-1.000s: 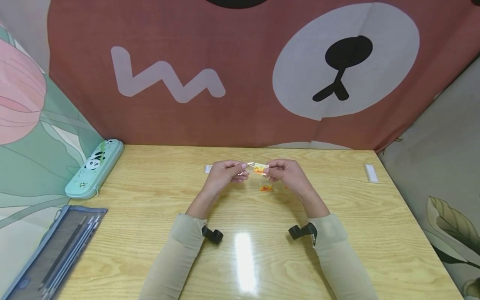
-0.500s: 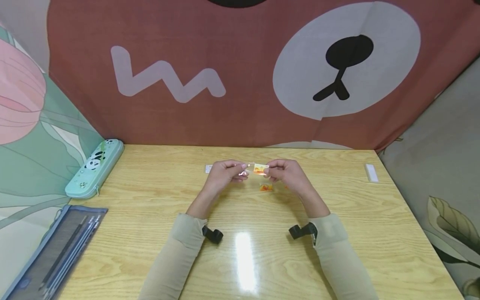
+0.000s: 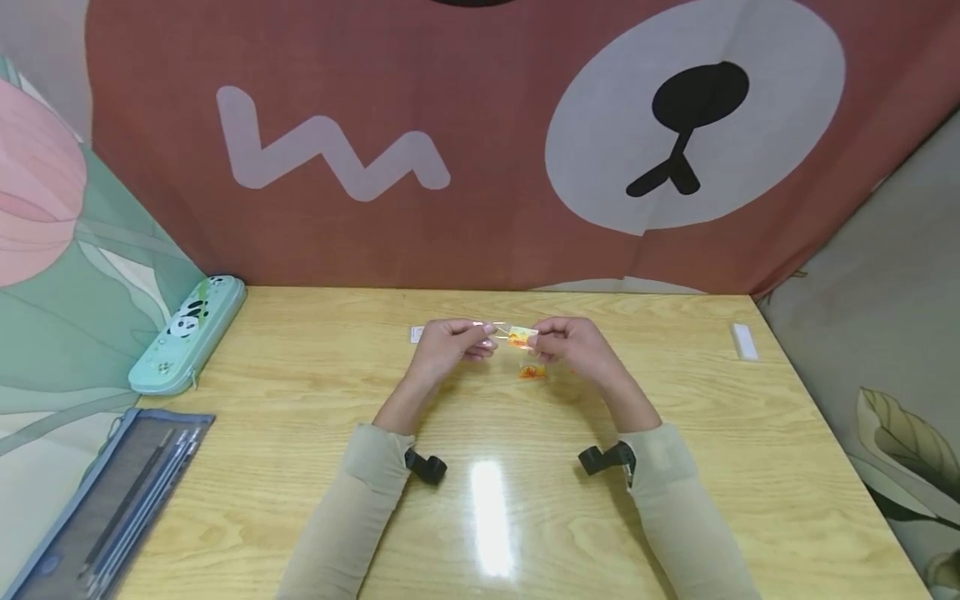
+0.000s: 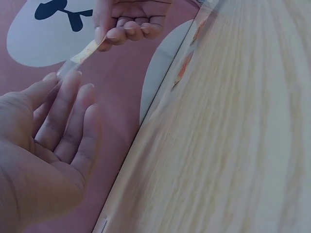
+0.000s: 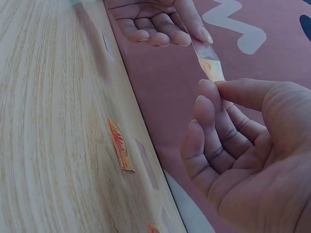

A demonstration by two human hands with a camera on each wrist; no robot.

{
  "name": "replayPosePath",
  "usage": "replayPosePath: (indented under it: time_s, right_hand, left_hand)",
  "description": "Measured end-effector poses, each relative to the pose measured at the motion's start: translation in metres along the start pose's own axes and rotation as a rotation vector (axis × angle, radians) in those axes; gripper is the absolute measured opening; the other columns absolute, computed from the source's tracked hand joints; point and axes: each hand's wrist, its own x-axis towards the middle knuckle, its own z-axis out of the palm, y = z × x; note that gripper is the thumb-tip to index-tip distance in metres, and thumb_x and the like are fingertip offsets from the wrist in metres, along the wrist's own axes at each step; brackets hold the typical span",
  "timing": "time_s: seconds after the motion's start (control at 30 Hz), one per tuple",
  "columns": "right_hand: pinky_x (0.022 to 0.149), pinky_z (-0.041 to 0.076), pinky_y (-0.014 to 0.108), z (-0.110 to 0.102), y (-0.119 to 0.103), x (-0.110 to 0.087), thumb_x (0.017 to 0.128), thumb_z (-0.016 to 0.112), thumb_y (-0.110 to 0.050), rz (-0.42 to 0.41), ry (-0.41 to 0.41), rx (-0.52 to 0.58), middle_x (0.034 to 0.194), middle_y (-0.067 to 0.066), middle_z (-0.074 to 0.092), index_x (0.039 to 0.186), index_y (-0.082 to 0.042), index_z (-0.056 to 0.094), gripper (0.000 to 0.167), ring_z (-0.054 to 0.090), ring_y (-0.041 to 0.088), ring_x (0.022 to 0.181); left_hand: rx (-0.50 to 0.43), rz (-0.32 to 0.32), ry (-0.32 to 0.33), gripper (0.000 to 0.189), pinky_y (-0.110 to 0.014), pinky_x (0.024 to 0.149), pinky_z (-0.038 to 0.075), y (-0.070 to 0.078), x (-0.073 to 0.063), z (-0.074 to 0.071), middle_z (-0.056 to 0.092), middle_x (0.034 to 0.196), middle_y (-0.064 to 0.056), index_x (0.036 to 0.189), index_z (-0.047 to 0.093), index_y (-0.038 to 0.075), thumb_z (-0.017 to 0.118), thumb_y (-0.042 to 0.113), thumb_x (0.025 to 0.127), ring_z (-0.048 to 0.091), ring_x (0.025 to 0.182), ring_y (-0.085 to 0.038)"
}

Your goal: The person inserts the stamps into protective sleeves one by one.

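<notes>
In the head view, both hands hold a small clear plastic strip with a yellow-and-orange printed part [image 3: 521, 337] above the far middle of the table. My left hand [image 3: 450, 346] pinches the clear end between thumb and fingertips. At the printed end, my right hand [image 3: 576, 348] pinches with thumb and forefinger; its other fingers curl loosely in the right wrist view. An orange printed packet [image 5: 120, 145] lies on the table below the hands. Another orange piece [image 5: 153, 228] shows at the bottom edge of that view. A small white piece [image 3: 416, 334] is partly hidden behind my left hand.
A mint panda pencil case [image 3: 187, 337] lies at the table's left edge. In front of it is a mesh pouch [image 3: 105, 508] holding several pencils. A small white block [image 3: 745, 342] lies far right. A patterned red-brown cloth [image 3: 480, 233] hangs behind the table [image 3: 300, 500].
The clear part of the strip has shifted and changed shape between the hands, and the printed part tilts slightly. Both hands keep their pinch and stay nearly still. The head view has tipped slightly.
</notes>
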Motion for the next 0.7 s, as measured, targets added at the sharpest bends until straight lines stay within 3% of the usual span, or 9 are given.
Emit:
replayPosePath:
  time_s: [0.13, 0.37, 0.7]
  right_hand:
    - [0.082, 0.061, 0.041, -0.0002, 0.0002, 0.0004, 0.095, 0.068, -0.016, 0.004, -0.02, 0.0, 0.089, 0.011, 0.073, 0.112, 0.006, 0.068, 0.028, 0.066, 0.015, 0.077]
    - [0.082, 0.061, 0.043, -0.0003, -0.001, -0.0018, 0.094, 0.068, -0.016, -0.003, -0.031, 0.015, 0.09, 0.015, 0.072, 0.112, 0.006, 0.068, 0.028, 0.067, 0.016, 0.077]
    - [0.081, 0.061, 0.041, 0.0004, -0.0013, -0.0038, 0.095, 0.068, -0.014, -0.052, -0.035, 0.046, 0.084, 0.005, 0.071, 0.111, 0.004, 0.069, 0.024, 0.067, 0.022, 0.08]
  left_hand:
    - [0.005, -0.001, -0.024, 0.034, -0.044, 0.081, 0.063, -0.0013, 0.0, -0.0008, 0.079, 0.088, -0.009, 0.108, 0.075, -0.005, 0.073, 0.026, 0.095, 0.076, 0.075, -0.014]
    - [0.002, 0.017, -0.028, 0.027, -0.049, 0.083, 0.062, 0.0005, -0.0009, -0.0008, 0.079, 0.088, -0.009, 0.105, 0.077, -0.001, 0.073, 0.024, 0.095, 0.075, 0.074, -0.013]
    - [-0.005, 0.005, -0.017, 0.028, -0.047, 0.083, 0.063, -0.0004, 0.0004, -0.0024, 0.078, 0.085, -0.006, 0.106, 0.077, -0.003, 0.073, 0.022, 0.095, 0.074, 0.072, -0.011]
